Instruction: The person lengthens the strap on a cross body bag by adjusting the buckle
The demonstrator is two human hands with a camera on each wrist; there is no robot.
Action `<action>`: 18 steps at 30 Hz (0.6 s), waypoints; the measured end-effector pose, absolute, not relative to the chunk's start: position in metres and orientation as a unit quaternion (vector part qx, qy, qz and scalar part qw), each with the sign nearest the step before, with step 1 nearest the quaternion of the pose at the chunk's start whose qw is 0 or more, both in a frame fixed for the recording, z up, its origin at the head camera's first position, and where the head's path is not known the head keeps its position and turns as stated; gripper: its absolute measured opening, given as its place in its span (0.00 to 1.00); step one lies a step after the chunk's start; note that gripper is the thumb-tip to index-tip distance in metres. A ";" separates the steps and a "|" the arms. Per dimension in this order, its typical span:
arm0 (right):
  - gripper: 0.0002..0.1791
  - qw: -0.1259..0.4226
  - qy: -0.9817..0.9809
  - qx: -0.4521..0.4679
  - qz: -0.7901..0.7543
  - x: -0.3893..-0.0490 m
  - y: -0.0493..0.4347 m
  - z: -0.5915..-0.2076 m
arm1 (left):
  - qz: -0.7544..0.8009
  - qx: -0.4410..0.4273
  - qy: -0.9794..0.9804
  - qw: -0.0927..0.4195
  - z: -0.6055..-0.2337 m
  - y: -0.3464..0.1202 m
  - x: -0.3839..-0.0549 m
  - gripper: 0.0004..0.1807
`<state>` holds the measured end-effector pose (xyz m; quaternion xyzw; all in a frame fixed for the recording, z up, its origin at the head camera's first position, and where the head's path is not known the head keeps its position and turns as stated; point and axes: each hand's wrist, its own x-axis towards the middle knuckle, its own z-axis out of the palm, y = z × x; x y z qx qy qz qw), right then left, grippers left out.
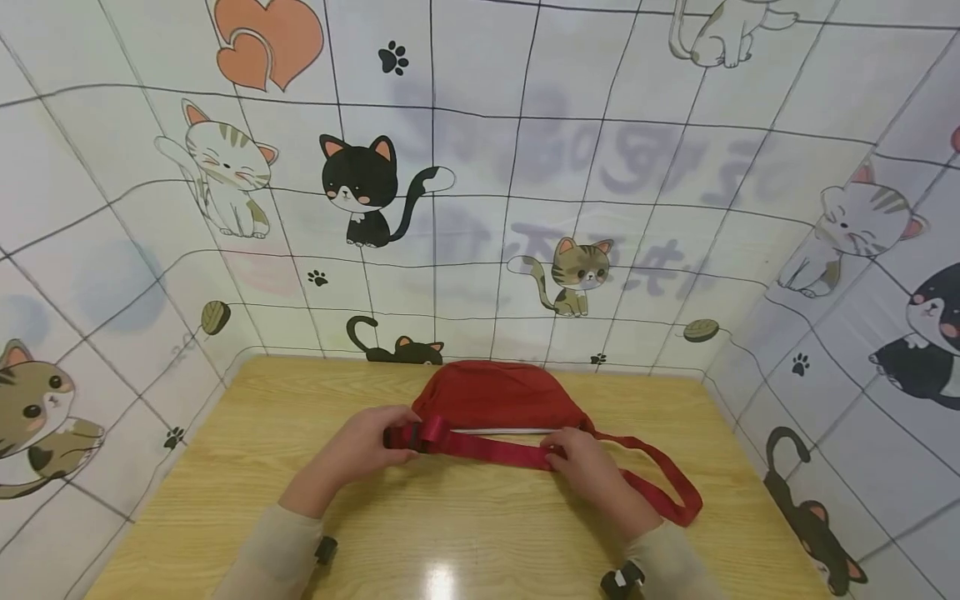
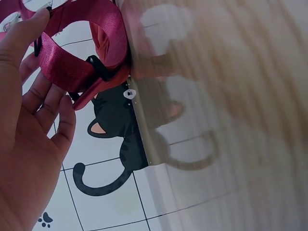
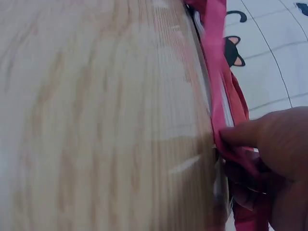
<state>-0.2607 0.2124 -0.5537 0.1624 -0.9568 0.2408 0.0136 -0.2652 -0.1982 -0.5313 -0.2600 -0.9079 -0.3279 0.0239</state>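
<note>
A red waist bag (image 1: pixel 498 396) lies at the back of the table, its strap (image 1: pixel 495 450) running along its front side. My left hand (image 1: pixel 367 446) pinches the strap's left end around a black buckle (image 1: pixel 415 437). In the left wrist view the strap (image 2: pixel 67 67) bends into a loop by the thumb and fingers of that hand (image 2: pixel 33 125). Toward the strap's right part, my right hand (image 1: pixel 588 467) pinches the webbing between thumb and fingers. The right wrist view shows the hand (image 3: pixel 279 154) on the pink-red strap (image 3: pixel 216 82), some fingers in shadow.
A further loop of strap (image 1: pixel 678 479) spreads over the table to the right of the bag. The wooden table (image 1: pixel 450 525) meets cat-patterned walls (image 1: pixel 480 208) at the back and sides. Black bands (image 1: pixel 622 579) sit at the sleeves.
</note>
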 end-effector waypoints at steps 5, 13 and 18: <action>0.14 0.008 -0.951 0.199 0.236 -0.261 0.188 -0.552 | -0.327 -0.265 -0.907 0.029 -0.530 -0.197 -0.264 0.23; 0.17 0.028 -0.936 0.264 0.234 -0.265 0.136 -0.550 | -0.323 -0.263 -0.909 0.027 -0.529 -0.195 -0.264 0.23; 0.16 0.027 -0.934 0.258 0.247 -0.268 0.112 -0.548 | -0.335 -0.263 -0.905 0.022 -0.528 -0.194 -0.264 0.23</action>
